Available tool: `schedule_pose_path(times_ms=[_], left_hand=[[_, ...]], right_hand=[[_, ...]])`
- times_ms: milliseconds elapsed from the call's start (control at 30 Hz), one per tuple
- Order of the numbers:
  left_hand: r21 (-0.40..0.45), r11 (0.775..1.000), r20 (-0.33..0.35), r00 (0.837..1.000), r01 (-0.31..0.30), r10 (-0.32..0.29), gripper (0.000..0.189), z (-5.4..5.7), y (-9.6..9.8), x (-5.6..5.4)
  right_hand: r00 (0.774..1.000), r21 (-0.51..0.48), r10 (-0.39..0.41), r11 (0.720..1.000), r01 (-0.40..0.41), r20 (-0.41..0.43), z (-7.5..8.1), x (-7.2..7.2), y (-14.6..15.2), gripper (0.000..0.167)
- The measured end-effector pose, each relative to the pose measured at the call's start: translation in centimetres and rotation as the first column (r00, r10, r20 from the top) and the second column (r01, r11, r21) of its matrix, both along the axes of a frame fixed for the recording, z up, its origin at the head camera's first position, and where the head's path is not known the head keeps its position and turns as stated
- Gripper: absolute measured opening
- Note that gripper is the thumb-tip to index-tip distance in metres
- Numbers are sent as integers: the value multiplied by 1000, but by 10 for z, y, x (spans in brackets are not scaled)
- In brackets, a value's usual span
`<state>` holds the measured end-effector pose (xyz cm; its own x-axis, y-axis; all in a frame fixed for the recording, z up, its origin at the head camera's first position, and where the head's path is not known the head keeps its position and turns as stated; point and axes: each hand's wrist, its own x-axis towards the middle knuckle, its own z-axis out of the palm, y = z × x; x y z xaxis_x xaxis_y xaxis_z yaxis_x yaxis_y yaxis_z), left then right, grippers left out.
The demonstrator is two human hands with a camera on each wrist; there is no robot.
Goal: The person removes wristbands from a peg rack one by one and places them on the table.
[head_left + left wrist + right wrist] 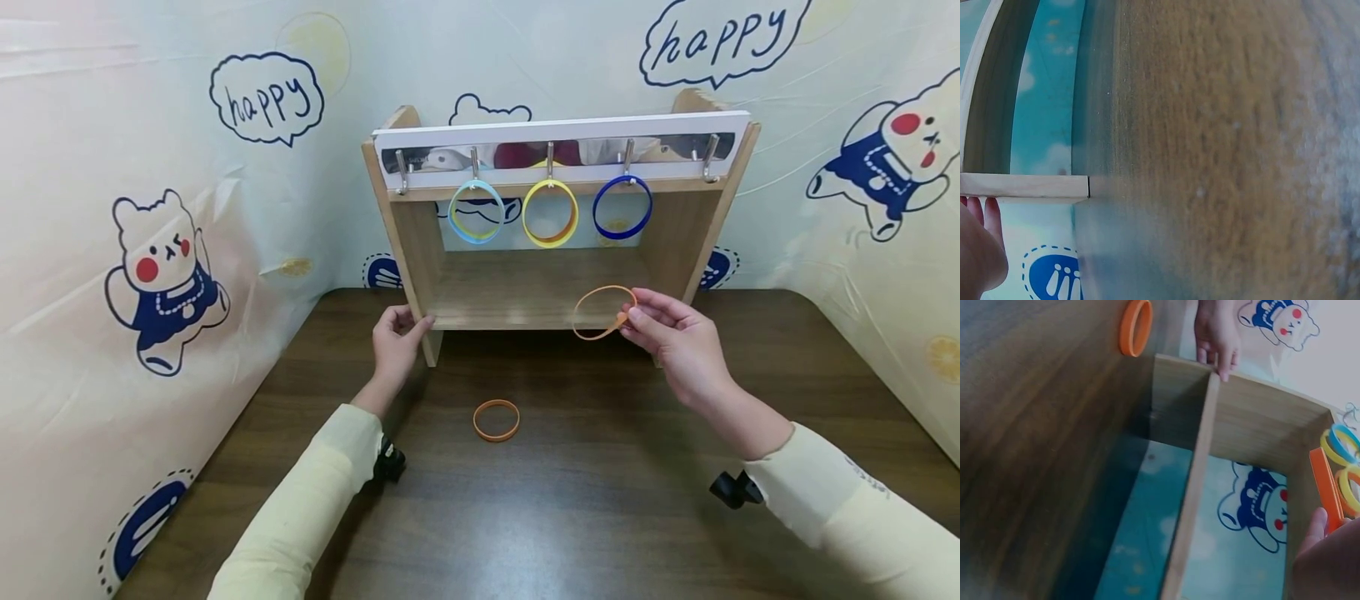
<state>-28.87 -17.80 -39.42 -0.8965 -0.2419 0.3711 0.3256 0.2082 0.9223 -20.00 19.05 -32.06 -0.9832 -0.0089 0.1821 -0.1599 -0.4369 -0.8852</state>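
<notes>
My right hand (678,342) pinches an orange wristband (617,323) between thumb and fingers, in front of the wooden shelf unit's right half. My left hand (395,340) grips the lower front edge of the left side panel (405,267), its thumb at the front and fingers on the outer side. A second orange wristband (497,437) lies on the table in front of the shelf. From hooks on the shelf's top rail (600,127) hang light blue (477,241), yellow (551,243) and dark blue (621,236) wristbands; more colours show behind the first two.
The shelf unit's low board (525,292) spans between its side panels. The outermost hooks, left (402,171) and right (709,158), carry no band. Below is a dark brown wooden table (450,517); a printed cloth (187,417) hangs behind and along both sides.
</notes>
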Motion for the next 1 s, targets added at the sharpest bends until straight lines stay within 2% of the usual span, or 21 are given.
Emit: schedule_pose_path(times_ms=[200,267,567,733,1000], left_hand=[[26,1000,9,1000,5,-5,35,-21,-9,-19],[26,1000,6,1000,0,0,36,-24,-9,-21],[21,1000,-15,1000,-11,11,34,-24,-9,-20],[27,1000,1,1000,-5,5,35,-25,-10,-21],[28,1000,3,1000,12,-13,33,-24,-11,-23]], right_hand=[[999,30,43,999,-44,30,-16,0,-6,22],[997,47,56,997,-58,45,-20,0,-8,22],[978,126,123,981,-145,169,-40,1,-15,27],[970,147,143,974,-173,194,-51,0,-19,38],[958,163,171,964,-212,231,-63,4,-21,40]])
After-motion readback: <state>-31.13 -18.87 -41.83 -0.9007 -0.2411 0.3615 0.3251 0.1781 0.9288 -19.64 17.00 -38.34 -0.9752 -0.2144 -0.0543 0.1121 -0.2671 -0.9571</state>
